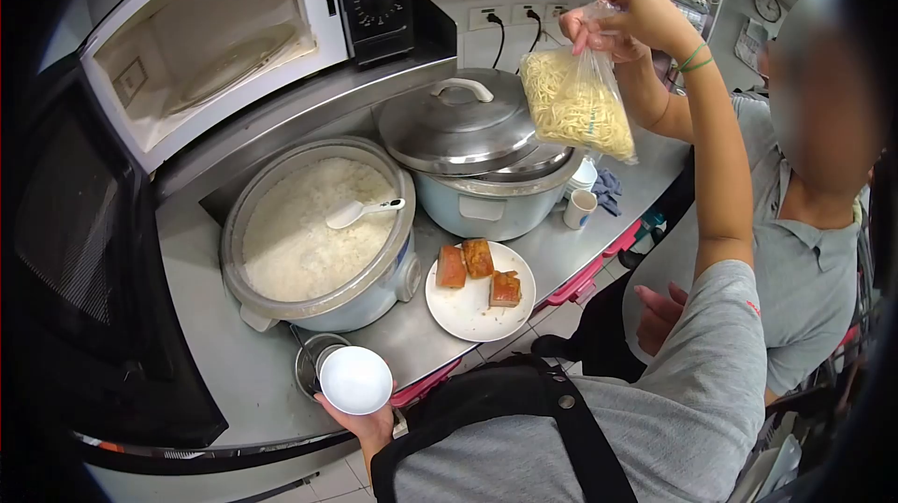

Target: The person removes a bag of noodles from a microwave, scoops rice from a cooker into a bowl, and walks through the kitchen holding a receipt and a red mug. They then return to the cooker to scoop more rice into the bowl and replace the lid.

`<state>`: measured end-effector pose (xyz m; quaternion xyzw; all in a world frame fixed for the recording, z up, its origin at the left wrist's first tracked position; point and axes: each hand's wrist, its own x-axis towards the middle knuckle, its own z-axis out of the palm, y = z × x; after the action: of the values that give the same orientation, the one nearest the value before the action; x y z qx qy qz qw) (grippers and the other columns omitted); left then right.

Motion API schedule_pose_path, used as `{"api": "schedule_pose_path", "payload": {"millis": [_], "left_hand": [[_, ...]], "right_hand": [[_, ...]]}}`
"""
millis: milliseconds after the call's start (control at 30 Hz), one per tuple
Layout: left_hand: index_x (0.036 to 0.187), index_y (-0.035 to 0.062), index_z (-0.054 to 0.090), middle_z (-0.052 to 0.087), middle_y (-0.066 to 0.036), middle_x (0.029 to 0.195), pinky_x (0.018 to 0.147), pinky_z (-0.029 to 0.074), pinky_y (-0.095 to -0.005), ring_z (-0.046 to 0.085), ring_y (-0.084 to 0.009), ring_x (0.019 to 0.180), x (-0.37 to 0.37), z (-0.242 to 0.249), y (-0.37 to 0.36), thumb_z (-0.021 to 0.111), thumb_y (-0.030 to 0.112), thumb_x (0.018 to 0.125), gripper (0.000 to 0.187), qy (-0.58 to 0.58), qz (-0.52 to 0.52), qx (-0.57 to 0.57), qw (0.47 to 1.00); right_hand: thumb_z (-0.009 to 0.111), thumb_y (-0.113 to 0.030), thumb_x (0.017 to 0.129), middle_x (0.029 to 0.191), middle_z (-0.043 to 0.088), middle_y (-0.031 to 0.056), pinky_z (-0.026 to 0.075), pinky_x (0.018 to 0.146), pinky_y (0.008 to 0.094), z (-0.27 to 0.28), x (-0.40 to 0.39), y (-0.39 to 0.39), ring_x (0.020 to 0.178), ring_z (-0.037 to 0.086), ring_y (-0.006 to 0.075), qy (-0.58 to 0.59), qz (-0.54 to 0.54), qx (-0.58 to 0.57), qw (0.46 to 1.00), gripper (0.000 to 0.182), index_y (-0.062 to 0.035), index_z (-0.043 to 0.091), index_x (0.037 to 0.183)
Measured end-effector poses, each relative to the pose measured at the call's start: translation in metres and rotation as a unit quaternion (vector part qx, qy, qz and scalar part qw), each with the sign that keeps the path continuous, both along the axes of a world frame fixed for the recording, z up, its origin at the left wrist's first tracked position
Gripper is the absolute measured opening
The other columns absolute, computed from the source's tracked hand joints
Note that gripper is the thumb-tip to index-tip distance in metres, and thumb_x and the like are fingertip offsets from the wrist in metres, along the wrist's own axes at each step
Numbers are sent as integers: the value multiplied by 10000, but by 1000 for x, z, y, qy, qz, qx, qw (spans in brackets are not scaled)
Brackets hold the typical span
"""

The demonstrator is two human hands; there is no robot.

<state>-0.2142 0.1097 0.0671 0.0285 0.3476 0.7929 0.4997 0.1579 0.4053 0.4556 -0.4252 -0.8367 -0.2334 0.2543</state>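
Above the counter, right hand [641, 16]: raised high and closed. Fingers and thumb pinch the gathered neck of a bag of noodles [575, 101].
Bag of noodles, position: hangs free directly below the right hand, in the air over the lidded pot [468, 129], touching nothing else.
Bag of noodles, handling: judged light and limp. The thin clear film is likely slick and easy to tear, and the yellow strands inside are soft and will shift. The twisted neck is the sound place to grip; a palm under the belly would steady it.
Left hand [369, 426]: low at the counter's near edge, fingers curled under a white bowl [355, 379] and holding it. Only part of the hand shows.
White bowl, position: at the front of the steel counter [234, 381], just beside a metal cup [309, 363]. Judged rigid, light and breakable.
Rice cooker [229, 250]: open, full of white rice, with a white paddle [360, 211] lying on top.
Plate [468, 320]: white, between cooker and counter edge, carrying three fried pieces [477, 260].
Microwave [206, 35]: door open, cavity bare, behind the cooker.
Small cup [580, 208]: stands right of the pot.
Second person: stands at right in a grey shirt, one hand [659, 316] low, well apart from the bag.
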Motion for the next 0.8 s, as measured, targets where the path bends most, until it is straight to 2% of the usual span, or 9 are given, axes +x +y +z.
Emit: {"api": "schedule_pose_path", "payload": {"millis": [167,233,300,333,367,400,500,733,800], "left_hand": [[1251,194,463,581,-83,1121,559,526,-448,603,-360,935,3,1,5,318,764,778,754,-11,-12,-5,1000],[1252,205,465,583,-78,1121,542,541,-448,598,-366,952,7,11,8,324,764,774,749,-16,-17,-6,1000],[1255,210,464,582,-75,1127,526,545,-446,595,-372,958,11,19,9,332,763,770,747,-43,-23,-5,999],[1257,214,463,580,-72,1132,511,548,-444,593,-378,964,13,19,10,339,762,767,746,-65,-24,1,998],[1257,214,463,580,-72,1132,511,548,-444,593,-378,964,15,20,11,339,762,767,746,-64,-28,-8,998],[1261,215,461,578,-70,1138,501,551,-438,591,-383,964,19,21,12,345,763,763,750,-59,-17,-18,998],[1268,213,457,574,-65,1148,489,552,-429,589,-392,963,20,14,19,354,765,757,759,-55,-15,-17,998],[1272,215,460,572,-57,1164,494,544,-410,590,-387,965,10,6,22,358,771,749,770,-44,-3,-30,999],[1275,211,459,565,-59,1183,579,543,-436,578,-371,999,6,2,14,357,765,755,767,-25,-33,-10,999]], "right_hand": [[704,-139,658,824,635,155,475,691,368,-23,11,-21,783,612,329,-12,-199,80,977,274,-29,638,900],[681,-88,678,920,637,122,463,759,320,-24,27,-65,870,611,237,38,-83,173,981,282,-60,642,956],[673,-102,734,960,609,80,434,791,288,-29,-3,-178,910,554,169,206,-83,82,972,330,43,593,1019],[648,-109,759,897,557,46,399,687,247,-78,40,-199,786,520,142,297,209,116,924,280,41,585,986],[602,-74,772,760,524,2,330,582,213,-71,19,-201,672,484,95,142,510,-67,846,107,-9,604,857],[556,-39,784,623,491,-41,262,476,179,-64,-5,-203,557,449,48,-30,735,-237,634,90,-60,623,728],[559,-4,774,590,455,-25,246,464,215,-85,-4,-204,526,417,65,13,740,-163,653,74,-39,605,728],[533,-50,769,616,463,18,269,487,241,-76,-20,-184,554,442,117,-55,793,-254,551,67,-16,589,784],[500,-65,812,607,474,39,277,480,266,-74,-34,-172,550,450,143,-15,843,-318,433,105,-7,570,758]]}}
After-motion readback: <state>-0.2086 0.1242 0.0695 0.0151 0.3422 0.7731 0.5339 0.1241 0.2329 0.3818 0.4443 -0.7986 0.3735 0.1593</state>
